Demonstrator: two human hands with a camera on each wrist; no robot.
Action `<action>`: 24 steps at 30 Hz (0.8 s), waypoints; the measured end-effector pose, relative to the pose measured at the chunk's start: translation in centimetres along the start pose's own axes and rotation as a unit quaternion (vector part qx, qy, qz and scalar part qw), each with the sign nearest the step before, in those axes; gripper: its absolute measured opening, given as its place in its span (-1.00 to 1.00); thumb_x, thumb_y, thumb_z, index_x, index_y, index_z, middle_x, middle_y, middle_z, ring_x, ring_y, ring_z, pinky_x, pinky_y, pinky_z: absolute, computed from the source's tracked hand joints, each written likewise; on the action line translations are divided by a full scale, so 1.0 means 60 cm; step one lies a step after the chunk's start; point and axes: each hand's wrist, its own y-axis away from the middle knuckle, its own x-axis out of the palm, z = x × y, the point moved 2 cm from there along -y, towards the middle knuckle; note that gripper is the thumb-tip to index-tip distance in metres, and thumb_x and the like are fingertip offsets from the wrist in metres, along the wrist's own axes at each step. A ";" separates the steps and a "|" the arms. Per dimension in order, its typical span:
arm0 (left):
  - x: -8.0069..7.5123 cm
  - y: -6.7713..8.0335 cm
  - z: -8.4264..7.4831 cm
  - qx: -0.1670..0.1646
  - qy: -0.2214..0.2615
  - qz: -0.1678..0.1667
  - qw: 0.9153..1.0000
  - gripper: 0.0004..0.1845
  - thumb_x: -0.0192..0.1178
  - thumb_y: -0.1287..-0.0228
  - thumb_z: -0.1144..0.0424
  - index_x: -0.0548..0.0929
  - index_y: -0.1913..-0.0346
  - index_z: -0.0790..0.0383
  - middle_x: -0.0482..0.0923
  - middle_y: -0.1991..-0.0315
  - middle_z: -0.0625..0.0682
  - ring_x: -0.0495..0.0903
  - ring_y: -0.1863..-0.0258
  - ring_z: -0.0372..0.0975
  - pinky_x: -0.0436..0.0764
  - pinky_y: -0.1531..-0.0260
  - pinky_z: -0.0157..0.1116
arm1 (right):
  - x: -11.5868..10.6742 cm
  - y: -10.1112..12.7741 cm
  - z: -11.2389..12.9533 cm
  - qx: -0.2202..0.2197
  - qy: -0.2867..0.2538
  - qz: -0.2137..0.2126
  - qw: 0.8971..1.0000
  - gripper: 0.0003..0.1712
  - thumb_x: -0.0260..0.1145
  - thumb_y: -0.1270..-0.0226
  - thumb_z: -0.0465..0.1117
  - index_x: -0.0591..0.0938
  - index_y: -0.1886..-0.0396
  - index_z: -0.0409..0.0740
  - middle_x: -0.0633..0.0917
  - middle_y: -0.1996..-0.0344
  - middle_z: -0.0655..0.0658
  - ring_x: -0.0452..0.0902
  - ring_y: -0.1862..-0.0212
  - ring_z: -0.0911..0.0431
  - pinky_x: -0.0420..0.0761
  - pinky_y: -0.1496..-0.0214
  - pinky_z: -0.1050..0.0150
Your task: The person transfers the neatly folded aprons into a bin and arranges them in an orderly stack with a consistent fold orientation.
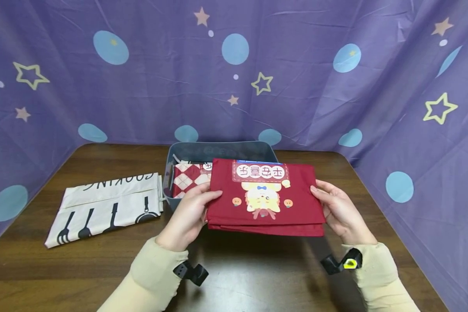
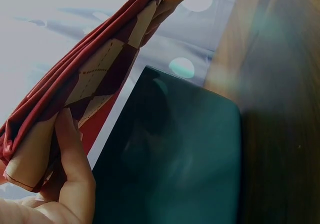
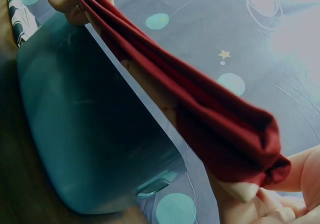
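Red folded cloth (image 1: 266,200), printed with a cartoon figure and a label, was held flat and level just in front of and partly over the grey bin (image 1: 222,151), which served as the landmark on the wooden table (image 1: 62,268). The left hand (image 1: 189,216) pinched its left edge, thumb on top and fingers beneath, and the right hand (image 1: 337,210) gripped the right edge the same way. It looked light, soft and limp, its stacked layers likely to sag or slide apart if taken at one point, so holding both side edges through all layers seemed the safest grip. Inside the bin lay a red-and-cream argyle cloth (image 1: 187,178). Left of the bin, a cream cloth with utensil prints (image 1: 105,208) lay flat on the table.
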 end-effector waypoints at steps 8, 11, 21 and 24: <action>-0.007 0.007 -0.003 -0.007 -0.011 -0.009 1.000 -0.51 0.01 -0.49 0.27 0.30 -0.41 0.29 0.53 -0.15 0.10 0.69 0.14 -0.31 0.71 0.13 -0.36 | 0.011 0.001 -0.001 0.009 0.008 -0.004 1.000 -0.83 0.08 -0.53 -0.33 0.56 0.06 -0.02 0.77 0.34 0.04 0.73 0.35 0.21 0.73 0.33 0.29; -0.009 0.010 -0.003 -0.009 -0.018 -0.011 1.000 -0.51 0.01 -0.49 0.26 0.31 -0.41 0.27 0.55 -0.13 0.08 0.69 0.15 -0.31 0.71 0.13 -0.36 | 0.012 0.002 -0.002 0.012 0.014 -0.002 1.000 -0.84 0.09 -0.53 -0.31 0.56 0.06 -0.02 0.77 0.34 0.04 0.72 0.35 0.21 0.73 0.33 0.28; -0.018 0.022 -0.008 0.006 -0.016 -0.007 1.000 -0.52 0.02 -0.48 0.28 0.30 -0.37 0.37 0.67 0.16 -0.12 0.72 0.26 -0.35 0.72 0.21 -0.36 | 0.019 -0.003 -0.004 0.012 0.029 0.000 1.000 -0.87 0.15 -0.52 -0.23 0.56 0.03 0.02 0.76 0.34 0.07 0.71 0.35 0.25 0.71 0.32 0.34; -0.022 0.026 -0.012 -0.001 -0.010 -0.008 1.000 -0.52 0.01 -0.49 0.27 0.28 -0.38 0.36 0.66 0.17 -0.14 0.72 0.26 -0.36 0.72 0.20 -0.36 | 0.025 -0.002 -0.002 0.026 0.030 -0.016 0.999 -0.90 0.14 -0.52 -0.23 0.54 0.06 0.01 0.75 0.37 0.08 0.70 0.37 0.26 0.71 0.34 0.36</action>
